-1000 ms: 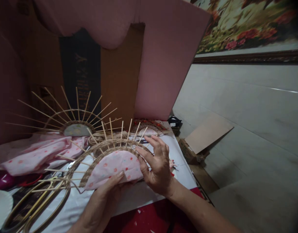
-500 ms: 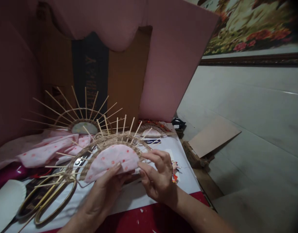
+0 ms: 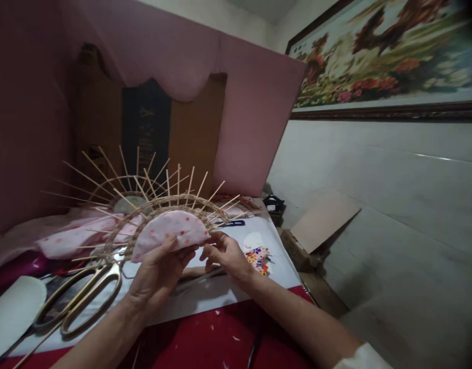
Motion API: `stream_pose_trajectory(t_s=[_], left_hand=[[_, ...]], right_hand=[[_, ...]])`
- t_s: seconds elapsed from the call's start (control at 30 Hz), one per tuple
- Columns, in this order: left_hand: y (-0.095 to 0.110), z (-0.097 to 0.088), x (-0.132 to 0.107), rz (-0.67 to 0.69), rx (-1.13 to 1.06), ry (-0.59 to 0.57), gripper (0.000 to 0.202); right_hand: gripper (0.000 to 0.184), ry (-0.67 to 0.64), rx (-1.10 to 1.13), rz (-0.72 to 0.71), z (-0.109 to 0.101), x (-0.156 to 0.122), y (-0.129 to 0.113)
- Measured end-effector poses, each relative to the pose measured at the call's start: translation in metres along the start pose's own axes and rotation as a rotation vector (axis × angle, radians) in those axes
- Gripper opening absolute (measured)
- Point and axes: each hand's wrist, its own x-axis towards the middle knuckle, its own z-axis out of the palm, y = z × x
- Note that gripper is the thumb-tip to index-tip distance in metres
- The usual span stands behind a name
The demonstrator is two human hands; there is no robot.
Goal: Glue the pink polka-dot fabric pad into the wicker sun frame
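A half-round woven fan [image 3: 170, 230] with a pink, red-spotted cloth face stands tilted up before me, thin sticks fanning out from its woven rim. My left hand [image 3: 159, 269] grips its straight lower edge, thumb on the cloth and fingers behind. At the right corner of that edge, my right hand [image 3: 230, 256] has its fingers curled, with the fingertips on the corner. Behind it is a similar stick-ribbed piece [image 3: 130, 204] with a pale centre, partly hidden. Large gold-handled scissors [image 3: 92, 292] lie left of my left hand, their blades mostly covered by the fan.
Crumpled pink spotted cloth [image 3: 78, 236] lies at the left, near a white plate-like piece [image 3: 16, 312]. A colourful patterned scrap [image 3: 257, 259] is right of my right hand. A pink board [image 3: 247, 128] rises behind the white-and-red table. Cardboard [image 3: 324, 220] leans beyond its right edge.
The view has shifted, showing more wall and picture. The fan, still in my left hand, has tipped slightly and sits higher among the sticks behind. My right fingers have curled lower at its corner.
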Motion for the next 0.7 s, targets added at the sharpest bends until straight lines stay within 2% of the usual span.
stream_pose_trajectory(t_s=[0.17, 0.5, 0.6, 0.7], left_hand=[[-0.010, -0.004, -0.001, -0.034, 0.053, -0.088, 0.017], [-0.020, -0.010, -0.002, 0.003, 0.180, -0.227, 0.018], [-0.019, -0.009, -0.004, -0.001, 0.365, -0.214, 0.028], [-0.020, -0.009, -0.004, -0.007, 0.656, -0.111, 0.040]], right_hand=[[0.034, 0.051, 0.220, -0.050, 0.003, 0.001, -0.002], [0.024, 0.115, 0.322, -0.068, 0.003, -0.005, -0.001], [0.024, 0.165, 0.355, -0.060, -0.003, -0.001, 0.001], [0.026, 0.245, 0.384, -0.071, -0.011, 0.005, 0.003]])
